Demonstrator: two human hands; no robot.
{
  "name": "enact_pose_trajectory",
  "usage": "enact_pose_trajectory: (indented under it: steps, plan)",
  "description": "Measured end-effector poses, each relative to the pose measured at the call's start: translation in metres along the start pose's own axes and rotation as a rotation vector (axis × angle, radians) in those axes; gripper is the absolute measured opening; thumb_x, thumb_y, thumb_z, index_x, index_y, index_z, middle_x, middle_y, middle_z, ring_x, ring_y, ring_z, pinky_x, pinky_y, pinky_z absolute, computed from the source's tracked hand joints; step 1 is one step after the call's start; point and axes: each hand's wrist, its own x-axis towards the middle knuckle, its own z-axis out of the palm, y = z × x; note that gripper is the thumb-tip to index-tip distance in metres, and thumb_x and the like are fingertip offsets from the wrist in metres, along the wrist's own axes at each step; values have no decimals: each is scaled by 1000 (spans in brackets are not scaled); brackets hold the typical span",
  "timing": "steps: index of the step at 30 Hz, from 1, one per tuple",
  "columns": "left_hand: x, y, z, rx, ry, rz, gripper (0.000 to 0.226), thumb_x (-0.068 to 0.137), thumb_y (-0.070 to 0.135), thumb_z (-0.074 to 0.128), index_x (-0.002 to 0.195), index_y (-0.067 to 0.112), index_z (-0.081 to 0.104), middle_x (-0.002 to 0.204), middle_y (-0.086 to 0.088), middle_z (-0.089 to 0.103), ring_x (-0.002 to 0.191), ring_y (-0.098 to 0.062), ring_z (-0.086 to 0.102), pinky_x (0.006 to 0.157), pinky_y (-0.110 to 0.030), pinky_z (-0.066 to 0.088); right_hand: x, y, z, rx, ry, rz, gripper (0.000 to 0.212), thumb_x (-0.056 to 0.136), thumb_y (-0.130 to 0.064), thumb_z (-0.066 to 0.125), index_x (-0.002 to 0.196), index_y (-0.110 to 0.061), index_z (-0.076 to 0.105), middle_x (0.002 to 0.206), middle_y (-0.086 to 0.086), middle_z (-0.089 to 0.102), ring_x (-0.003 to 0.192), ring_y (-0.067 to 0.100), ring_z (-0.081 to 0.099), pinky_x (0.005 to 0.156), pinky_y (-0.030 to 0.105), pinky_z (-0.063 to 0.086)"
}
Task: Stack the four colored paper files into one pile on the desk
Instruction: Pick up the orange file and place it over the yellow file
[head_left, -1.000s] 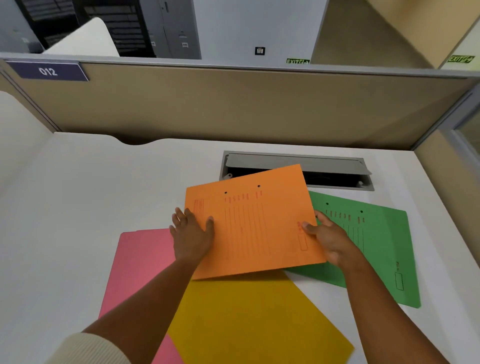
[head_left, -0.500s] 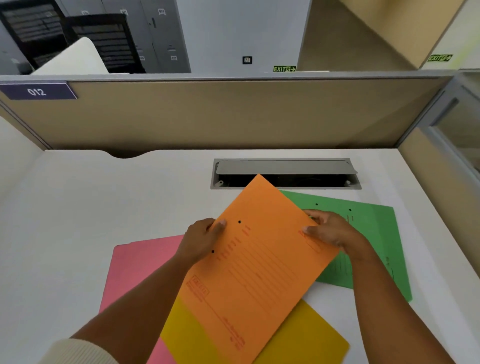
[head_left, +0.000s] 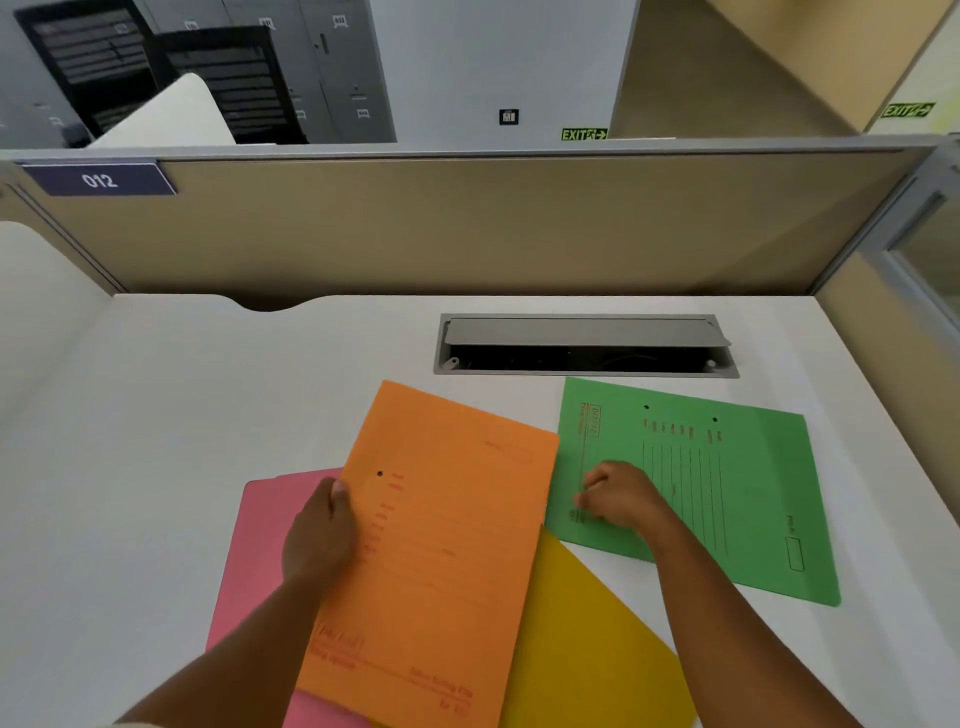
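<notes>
Here, left grip (head_left: 322, 530) pinching orange file (head_left: 441, 551); right grip (head_left: 618, 496) curled on green file (head_left: 727, 493).

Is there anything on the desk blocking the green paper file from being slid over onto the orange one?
Nothing visible. The green paper file lies flat beside the orange paper file, edges nearly meeting, with only the right hand resting on it. The left hand holds the orange one.

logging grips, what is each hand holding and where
Left hand grips the orange file by its left edge. Right hand rests curled on the green file; a grip cannot be told.
</notes>
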Motion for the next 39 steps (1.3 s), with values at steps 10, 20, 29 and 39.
enact_pose_trajectory:
  steps: [10, 20, 29, 39]
  plan:
    - [-6, -24, -1, 59, -57, -118, 39, 104, 40, 21, 117, 18, 49, 98, -2, 59, 74, -10, 54, 70, -35, 42, -15, -22, 38, -502, -101, -60, 42, 64, -31, 81, 91, -12, 56, 81, 1, 58, 77, 19, 59, 49, 25, 40]
    - [-4, -25, 8, 67, -90, -148, 37, 103, 42, 20, 115, 20, 48, 92, -1, 61, 77, -15, 59, 68, -33, 44, -19, -27, 32, -473, -364, -93, 53, 74, -32, 79, 110, 4, 65, 93, 7, 56, 86, 19, 52, 85, 35, 48]
    - [-6, -24, 9, 81, -107, -168, 40, 104, 41, 20, 120, 17, 47, 98, -4, 61, 81, -18, 61, 68, -33, 45, -35, -28, 68, -713, -175, -121, 66, 59, -31, 88, 112, -8, 56, 108, 9, 60, 99, 26, 61, 76, 33, 51]
    - [-19, -26, 11, 2, -24, -142, 42, 104, 40, 19, 121, 14, 46, 105, -8, 61, 87, -24, 59, 74, -40, 47, -37, -27, 61, -589, -376, -113, 21, 77, -23, 71, 71, -16, 53, 81, 3, 51, 82, 19, 50, 49, 22, 33]
